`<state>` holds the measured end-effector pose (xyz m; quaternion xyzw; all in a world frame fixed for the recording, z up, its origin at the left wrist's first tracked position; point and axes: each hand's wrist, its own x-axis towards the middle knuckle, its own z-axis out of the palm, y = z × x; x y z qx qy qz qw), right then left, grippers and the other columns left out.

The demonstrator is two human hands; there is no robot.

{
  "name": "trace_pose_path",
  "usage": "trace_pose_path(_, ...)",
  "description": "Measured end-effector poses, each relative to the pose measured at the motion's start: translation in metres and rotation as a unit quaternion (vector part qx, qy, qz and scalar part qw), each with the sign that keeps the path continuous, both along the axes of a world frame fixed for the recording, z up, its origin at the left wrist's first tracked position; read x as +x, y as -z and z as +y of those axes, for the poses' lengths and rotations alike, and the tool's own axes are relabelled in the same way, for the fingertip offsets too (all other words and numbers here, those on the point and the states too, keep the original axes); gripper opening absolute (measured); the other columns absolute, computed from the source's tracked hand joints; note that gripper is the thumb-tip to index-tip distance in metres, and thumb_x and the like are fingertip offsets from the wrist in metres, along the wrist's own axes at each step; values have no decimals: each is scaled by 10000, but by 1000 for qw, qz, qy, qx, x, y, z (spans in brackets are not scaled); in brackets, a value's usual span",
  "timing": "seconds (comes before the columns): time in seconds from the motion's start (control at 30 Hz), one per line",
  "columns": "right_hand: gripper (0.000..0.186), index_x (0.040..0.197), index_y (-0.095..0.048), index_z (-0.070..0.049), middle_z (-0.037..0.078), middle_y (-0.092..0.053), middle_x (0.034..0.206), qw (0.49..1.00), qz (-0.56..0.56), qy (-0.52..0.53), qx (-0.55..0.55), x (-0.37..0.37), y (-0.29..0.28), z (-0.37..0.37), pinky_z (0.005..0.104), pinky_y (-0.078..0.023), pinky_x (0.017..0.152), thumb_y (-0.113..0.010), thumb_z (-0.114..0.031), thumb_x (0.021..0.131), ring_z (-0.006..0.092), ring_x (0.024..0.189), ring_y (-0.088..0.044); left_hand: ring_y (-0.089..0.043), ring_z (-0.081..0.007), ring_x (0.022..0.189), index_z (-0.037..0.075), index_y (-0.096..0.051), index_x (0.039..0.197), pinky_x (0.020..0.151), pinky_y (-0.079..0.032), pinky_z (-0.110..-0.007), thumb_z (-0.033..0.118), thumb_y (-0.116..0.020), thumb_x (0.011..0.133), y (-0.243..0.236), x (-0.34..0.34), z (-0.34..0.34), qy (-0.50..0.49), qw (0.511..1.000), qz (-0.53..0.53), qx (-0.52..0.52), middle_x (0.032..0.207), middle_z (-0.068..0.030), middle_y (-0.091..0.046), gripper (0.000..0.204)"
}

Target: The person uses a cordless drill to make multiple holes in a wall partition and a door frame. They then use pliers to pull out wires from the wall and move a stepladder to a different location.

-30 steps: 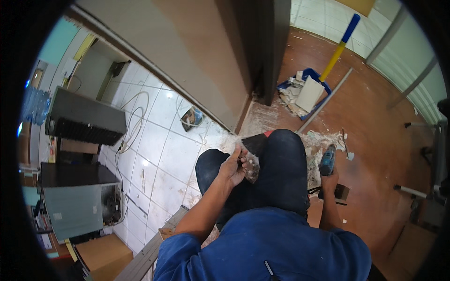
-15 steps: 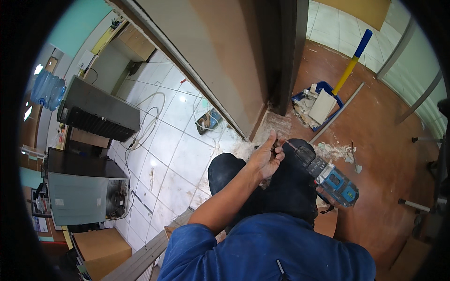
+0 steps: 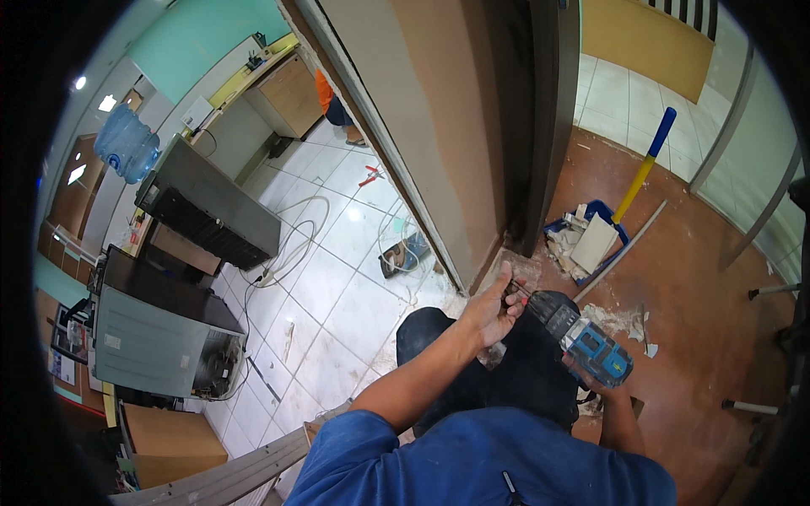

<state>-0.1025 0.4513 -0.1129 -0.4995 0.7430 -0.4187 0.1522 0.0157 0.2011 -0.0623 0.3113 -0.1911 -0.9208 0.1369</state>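
Observation:
A blue and black cordless drill (image 3: 596, 347) lies slantwise above my right thigh, its thin bit pointing up and left. My right hand (image 3: 594, 379) is wrapped round its grip, mostly hidden under the drill body. My left hand (image 3: 494, 315) is held over my knees with the fingers curled and the thumb raised. Its fingers meet the bit's tip, beside a small red spot. A small dark thing seems to be between those fingers, too small to name.
Beyond my knees stands a wall end with a dark door frame (image 3: 540, 126). At right, a blue dustpan (image 3: 601, 208) with a yellow handle holds rubble. Debris (image 3: 620, 320) litters the brown floor. At left are a power tool (image 3: 405, 255), red-handled pliers (image 3: 369, 176), cables and a person (image 3: 336, 105).
The drill has come nearer to my left hand, and its bit now reaches the fingers. My right forearm has come into view. The view has shifted, revealing part of a person beyond the wall.

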Motion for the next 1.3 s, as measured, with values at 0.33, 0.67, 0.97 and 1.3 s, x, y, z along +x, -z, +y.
trace_pose_path(0.33, 339, 1173, -648, -47, 91, -689, 1049, 959, -251, 16, -131, 10, 8, -50, 398, -518, 875, -761, -186, 885, 237, 997, -653, -406, -73, 635, 8, -603, 1079, 564, -358, -240, 510, -605, 972, -30, -10, -30, -21, 975, -7, -223, 827, -2, -492, 514)
trace_pose_path(0.67, 155, 1030, -613, -30, 63, -620, 820, 925, -327, -79, -176, 1, -47, -136, 313, -510, 650, -676, -144, 947, 151, 703, -608, -357, -78, 446, -115, -587, 1234, 464, -337, -271, 633, -477, 990, -77, 23, -78, -263, 848, -179, -423, 530, 20, -366, 794)
trace_pose_path(0.97, 123, 1009, -617, -38, 40, -619, 793, 934, -313, -67, -161, -6, -73, -175, 283, -518, 616, -698, -76, 926, 136, 659, -612, -661, -216, 657, -58, -708, 1097, 666, -524, -336, 683, -765, 706, -180, 32, -185, -108, 431, -335, -831, 685, -127, -675, 839)
trace_pose_path(1.3, 159, 1016, -651, -56, 25, -656, 805, 932, -325, -72, -144, -16, -77, -184, 278, -518, 602, -745, -109, 898, 111, 669, -623, -704, -256, 677, 17, -776, 910, 686, -561, -365, 560, -772, 700, -185, 23, -191, -54, 514, -328, -790, 724, -152, -720, 582)
